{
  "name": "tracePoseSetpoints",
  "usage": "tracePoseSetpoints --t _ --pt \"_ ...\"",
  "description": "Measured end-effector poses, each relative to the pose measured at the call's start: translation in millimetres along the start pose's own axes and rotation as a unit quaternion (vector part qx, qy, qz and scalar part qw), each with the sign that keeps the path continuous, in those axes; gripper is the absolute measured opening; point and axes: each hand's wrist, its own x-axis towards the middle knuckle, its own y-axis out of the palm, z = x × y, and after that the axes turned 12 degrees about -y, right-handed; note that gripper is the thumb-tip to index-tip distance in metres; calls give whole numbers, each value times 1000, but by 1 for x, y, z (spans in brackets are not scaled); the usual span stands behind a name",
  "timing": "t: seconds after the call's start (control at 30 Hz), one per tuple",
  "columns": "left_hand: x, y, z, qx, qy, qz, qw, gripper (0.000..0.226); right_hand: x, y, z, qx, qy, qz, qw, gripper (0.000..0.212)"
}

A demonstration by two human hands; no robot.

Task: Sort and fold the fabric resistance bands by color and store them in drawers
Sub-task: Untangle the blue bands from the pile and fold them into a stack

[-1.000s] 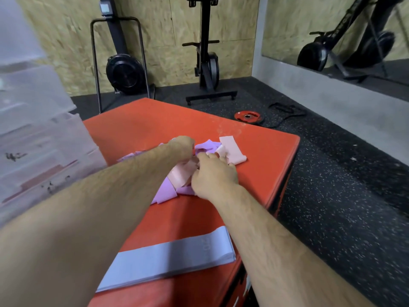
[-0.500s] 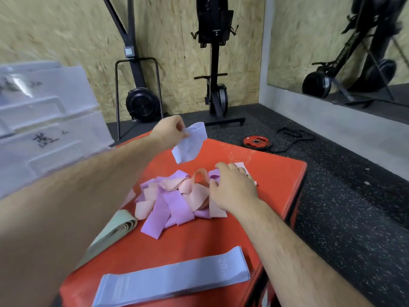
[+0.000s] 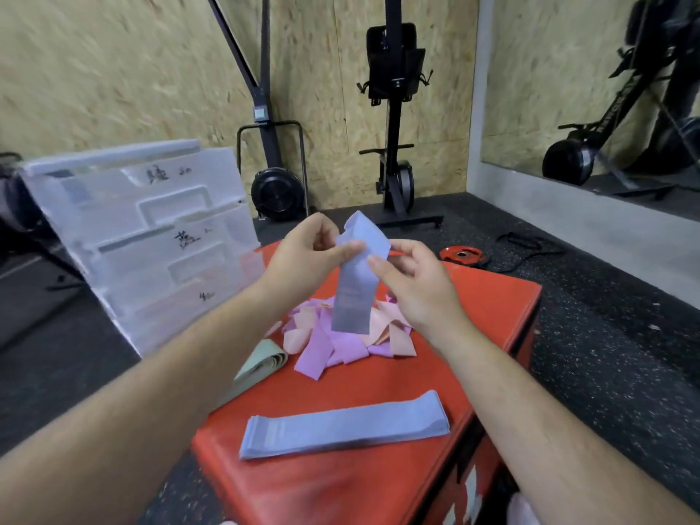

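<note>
Left hand: your left hand (image 3: 308, 248) pinches the upper part of a blue band (image 3: 356, 282) between thumb and fingers, above the red box (image 3: 492, 308).
Right hand: your right hand (image 3: 413, 278) touches the same blue band from the right side, the thumb on its front; the fingers are curled loosely, and I cannot tell if they really grip it.
Blue band in hands: it hangs down vertical, with a fold at the top, and its lower end is over the mixed pile (image 3: 341, 335).
Mixed pile: purple and peach bands lie tangled together on the middle of the red box.
Blue stack: flat blue bands (image 3: 344, 426) lie one on another at the near edge of the box, well apart from the pile.
Green band: a pale green band (image 3: 261, 361) lies at the left edge of the box, partly behind your left forearm.
Drawers: the translucent plastic drawer unit (image 3: 144, 221) stands on the floor just left of the box. All drawers are closed, with handwritten marks on the fronts. The content is blurred; I cannot tell what is inside.
</note>
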Motion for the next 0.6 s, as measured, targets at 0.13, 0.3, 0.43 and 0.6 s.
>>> tracePoseSetpoints --t 0.13,0.3,0.43,0.6 --pt "-61 2 35 -210 -76 20 975 30 -30 3 6 20 62 53 997 30" --pt "-92 -12 52 -272 -112 -13 956 35 -47 6 8 -71 116 68 988 34" --pt "-98 -19 49 -237 -94 -15 967 38 -60 2 4 -271 88 209 936 34" --pt "-103 -19 50 -227 -90 41 969 42 -66 17 4 -179 8 235 955 50"
